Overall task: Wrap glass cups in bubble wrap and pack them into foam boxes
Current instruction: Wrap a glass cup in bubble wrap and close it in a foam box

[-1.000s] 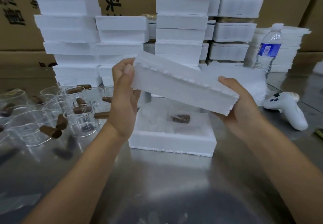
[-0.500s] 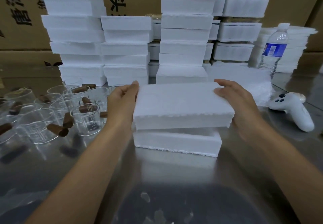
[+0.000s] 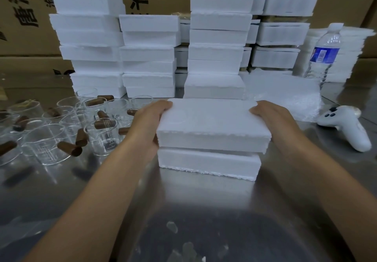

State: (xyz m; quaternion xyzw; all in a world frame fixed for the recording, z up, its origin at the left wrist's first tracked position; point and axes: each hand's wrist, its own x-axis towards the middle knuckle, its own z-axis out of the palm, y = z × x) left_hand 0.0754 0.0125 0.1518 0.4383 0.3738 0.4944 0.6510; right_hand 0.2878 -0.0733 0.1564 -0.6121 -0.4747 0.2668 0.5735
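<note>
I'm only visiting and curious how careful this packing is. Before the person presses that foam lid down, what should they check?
1. Left hand grips one end of the foam lid: ok.
2. Right hand grips the other end: ok.
3. Lid square on the foam box: not ok, it overhangs on the right.
4. Contents wrapped: cannot tell, the lid hides them.
5. Loose glass cups stand apart from the box: ok.

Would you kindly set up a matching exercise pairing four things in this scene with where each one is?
Things: 1 foam lid; 2 water bottle; 3 glass cups; 4 white controller.
Places: A lying down, right side; B gripped by left hand and right hand; C standing upright, back right; D clustered at left.
Pairs: 1-B; 2-C; 3-D; 4-A.
</note>
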